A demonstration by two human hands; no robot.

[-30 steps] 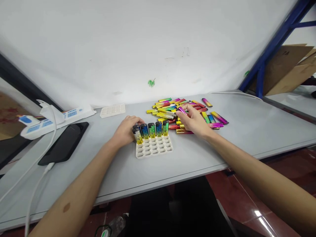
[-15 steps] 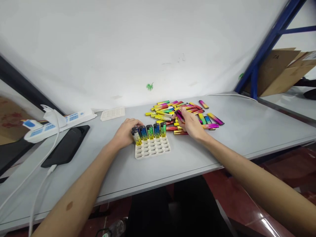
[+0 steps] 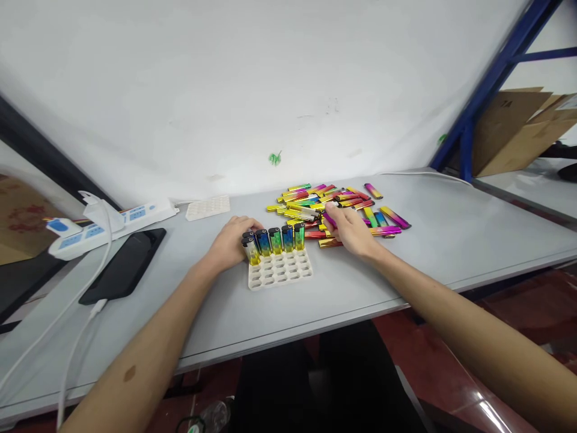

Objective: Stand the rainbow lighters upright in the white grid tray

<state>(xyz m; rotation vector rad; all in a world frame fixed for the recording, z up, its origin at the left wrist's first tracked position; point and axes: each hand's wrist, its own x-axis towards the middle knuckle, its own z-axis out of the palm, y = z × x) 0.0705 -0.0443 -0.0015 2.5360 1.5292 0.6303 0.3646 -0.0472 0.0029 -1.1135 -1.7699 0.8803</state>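
Note:
My left hand [image 3: 231, 243] curls round the back left corner of a white holed tray [image 3: 280, 278], its fingertips hidden behind the lighters. Several black-topped lighters stand upright in the tray's back rows, among them a green one [image 3: 275, 240], a blue one [image 3: 287, 239] and a clear and yellow one [image 3: 251, 251] at the left. Over the pile to the right, my right hand [image 3: 350, 230] is closed on a purple lighter [image 3: 330, 220], mostly covered by the fingers. Beneath and around it lies a heap of shiny lighters [image 3: 297, 213] in yellow, red, green and purple.
A second white holed tray [image 3: 208, 207] lies by the wall. On the left are a black phone [image 3: 124, 264] with a white cable and a white power strip [image 3: 139, 213]. A blue metal frame [image 3: 466, 141] and cardboard boxes [image 3: 514, 129] stand at the right.
The purple lighter has turned in my right hand and is now more covered by the fingers. My left hand and the tray hold their place; the view shifts slightly.

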